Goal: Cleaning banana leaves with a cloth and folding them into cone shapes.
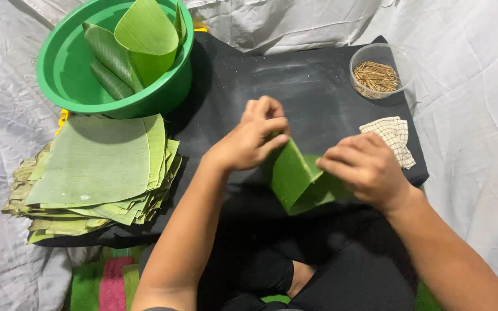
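Folding a green banana-leaf piece (pixel 295 181) over the black tabletop (pixel 318 92), left hand (pixel 249 138) and right hand (pixel 364 167) pinch opposite edges, fingers closed on it, holding the crease upright.

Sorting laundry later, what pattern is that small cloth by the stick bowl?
Checked cloth: white with thin dark lines, head view.

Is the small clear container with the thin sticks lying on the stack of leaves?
No, the clear container stands on the black cloth, far from the leaf stack.
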